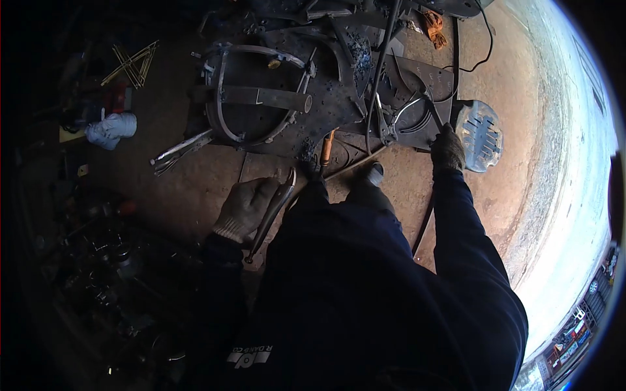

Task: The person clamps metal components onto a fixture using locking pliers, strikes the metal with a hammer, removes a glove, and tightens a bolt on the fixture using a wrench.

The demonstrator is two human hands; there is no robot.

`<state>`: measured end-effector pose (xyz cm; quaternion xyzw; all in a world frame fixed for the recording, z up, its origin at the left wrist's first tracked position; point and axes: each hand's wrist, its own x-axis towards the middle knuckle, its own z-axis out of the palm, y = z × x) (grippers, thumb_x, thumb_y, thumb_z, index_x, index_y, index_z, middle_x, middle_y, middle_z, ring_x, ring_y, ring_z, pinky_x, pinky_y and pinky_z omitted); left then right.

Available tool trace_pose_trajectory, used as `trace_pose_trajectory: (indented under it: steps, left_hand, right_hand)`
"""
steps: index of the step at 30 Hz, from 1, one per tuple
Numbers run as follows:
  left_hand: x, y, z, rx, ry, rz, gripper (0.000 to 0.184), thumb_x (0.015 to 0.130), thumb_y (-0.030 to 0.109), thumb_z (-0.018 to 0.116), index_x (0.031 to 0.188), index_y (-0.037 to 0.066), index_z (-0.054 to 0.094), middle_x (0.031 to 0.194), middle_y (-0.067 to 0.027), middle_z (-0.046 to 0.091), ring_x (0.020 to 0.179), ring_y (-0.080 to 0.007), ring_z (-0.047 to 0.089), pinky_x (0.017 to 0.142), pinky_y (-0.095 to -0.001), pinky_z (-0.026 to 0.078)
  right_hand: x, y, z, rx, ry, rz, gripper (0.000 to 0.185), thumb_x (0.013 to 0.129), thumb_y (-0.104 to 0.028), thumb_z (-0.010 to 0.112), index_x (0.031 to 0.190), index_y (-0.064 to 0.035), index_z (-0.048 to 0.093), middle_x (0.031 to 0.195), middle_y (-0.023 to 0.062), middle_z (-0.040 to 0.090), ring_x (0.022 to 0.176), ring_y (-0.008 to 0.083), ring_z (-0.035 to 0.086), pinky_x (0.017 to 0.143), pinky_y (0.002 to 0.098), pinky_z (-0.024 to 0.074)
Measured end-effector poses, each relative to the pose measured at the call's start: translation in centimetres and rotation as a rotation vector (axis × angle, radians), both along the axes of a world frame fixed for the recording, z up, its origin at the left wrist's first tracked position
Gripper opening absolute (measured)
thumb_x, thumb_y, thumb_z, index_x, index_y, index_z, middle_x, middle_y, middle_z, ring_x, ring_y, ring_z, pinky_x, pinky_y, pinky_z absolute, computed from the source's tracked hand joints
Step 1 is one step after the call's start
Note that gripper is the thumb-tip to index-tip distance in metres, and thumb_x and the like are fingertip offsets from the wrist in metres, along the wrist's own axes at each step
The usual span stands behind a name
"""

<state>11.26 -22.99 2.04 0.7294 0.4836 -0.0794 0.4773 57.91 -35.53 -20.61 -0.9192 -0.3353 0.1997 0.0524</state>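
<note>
My left hand (242, 207), in a grey work glove, is closed around a dark hand tool (274, 210) that looks like locking pliers. A curved, shiny jaw points up, and the narrow end hangs down beside my leg. Over on the right, my gloved right hand (448, 151) grips a dark bar-like handle (438, 115) reaching up over a steel plate (435, 77). Its far end lies near curved metal pieces, and I cannot make out its kind. A clamp with shiny arms (386, 128) rests on the plate's near edge, left of that hand.
A round steel frame (223, 91) with a crossbar stands on the plate. Another clamp (179, 154) juts from its left. Between my feet lies an orange-handled tool (327, 148). Around are a slotted stool seat (481, 137), welding rods (134, 64), a pale cloth (112, 129) and a cable (486, 52).
</note>
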Motion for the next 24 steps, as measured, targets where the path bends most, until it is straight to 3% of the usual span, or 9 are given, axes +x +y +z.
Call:
trace_pose_trajectory:
  steps: [2,6,8,9,10,15,20,22,24]
  left_hand:
    - [0.9,0.3,0.7,0.013,0.077,0.104,0.038,0.105,0.04,0.052,0.107,0.005,0.067,0.089,-0.0143,0.07,0.084,-0.0303,0.072,0.071,-0.0381,0.053]
    - [0.4,0.2,0.3,0.249,-0.025,-0.032,0.037,0.104,0.039,0.052,0.105,0.005,0.067,0.091,-0.0144,0.071,0.09,-0.0319,0.073,0.075,-0.0388,0.054]
    - [0.4,0.3,0.9,0.202,-0.078,0.019,0.037,0.104,0.04,0.053,0.103,0.006,0.068,0.087,-0.014,0.071,0.087,-0.0318,0.073,0.074,-0.0394,0.054]
    - [0.1,0.3,1.0,0.217,-0.067,0.025,0.037,0.104,0.04,0.053,0.103,0.006,0.068,0.087,-0.014,0.071,0.087,-0.0318,0.073,0.074,-0.0394,0.054]
    - [-0.3,0.2,1.0,0.257,-0.082,0.0,0.038,0.104,0.041,0.053,0.102,0.006,0.068,0.085,-0.013,0.07,0.083,-0.0284,0.072,0.072,-0.038,0.054]
    - [-1.6,0.3,4.7,0.096,-0.136,0.148,0.045,0.105,0.047,0.053,0.098,0.005,0.068,0.074,-0.0064,0.065,0.07,-0.0142,0.065,0.064,-0.0313,0.05]
    - [-3.4,0.0,6.0,0.057,-0.354,0.217,0.055,0.105,0.053,0.052,0.093,0.002,0.067,0.07,0.0008,0.061,0.066,-0.0065,0.055,0.059,-0.0261,0.044]
    - [-4.1,0.1,5.0,0.109,-0.326,0.209,0.054,0.105,0.053,0.051,0.095,0.003,0.068,0.07,-0.0014,0.062,0.067,-0.0096,0.059,0.061,-0.0288,0.046]
    - [-4.4,0.3,3.9,0.216,-0.071,0.096,0.058,0.104,0.057,0.051,0.099,0.002,0.069,0.078,-0.0082,0.067,0.072,-0.0125,0.064,0.062,-0.0308,0.047]
  right_hand:
    - [0.4,-0.5,-1.2,0.065,-0.022,-0.055,0.036,0.096,-0.024,0.058,0.127,-0.0066,0.06,0.112,0.0224,0.071,0.11,0.0404,0.067,0.09,0.0535,0.0516]
    - [1.4,-0.2,-3.3,0.096,0.066,-0.187,0.033,0.096,-0.028,0.06,0.113,0.0002,0.062,0.105,0.0244,0.071,0.102,0.0372,0.07,0.08,0.0493,0.0545]
    - [0.0,0.7,0.0,0.267,0.634,-0.739,0.039,0.093,-0.03,0.065,0.114,0.0032,0.061,0.102,0.0221,0.071,0.094,0.0342,0.071,0.068,0.045,0.0561]
    - [0.2,0.1,-1.6,0.304,0.614,-0.712,0.038,0.094,-0.031,0.066,0.112,0.0025,0.061,0.091,0.0169,0.07,0.076,0.0288,0.07,0.055,0.0395,0.053]
    - [1.3,-2.0,-5.2,0.248,0.152,-0.106,0.035,0.097,-0.031,0.065,0.113,-0.0001,0.062,0.086,0.0136,0.07,0.063,0.0239,0.066,0.05,0.036,0.0497]
    - [-3.9,-3.9,-0.1,0.717,0.764,-0.747,0.039,0.105,-0.042,0.053,0.122,-0.0067,0.056,0.083,0.0075,0.066,0.051,0.0155,0.052,0.044,0.0281,0.0431]
    - [-10.4,-4.5,6.8,1.177,0.661,-0.388,0.047,0.103,-0.04,0.06,0.134,-0.006,0.05,0.087,0.0072,0.066,0.062,0.0135,0.061,0.052,0.0276,0.0498]
    - [-11.7,-3.7,9.5,1.329,0.527,-0.24,0.047,0.103,-0.038,0.059,0.135,-0.0046,0.049,0.085,0.0066,0.066,0.06,0.013,0.06,0.052,0.0268,0.0494]
    - [-11.9,-2.4,12.0,1.259,0.734,-0.294,0.053,0.102,-0.033,0.063,0.142,-0.0024,0.045,0.087,0.0053,0.065,0.066,0.0125,0.063,0.057,0.0254,0.0518]
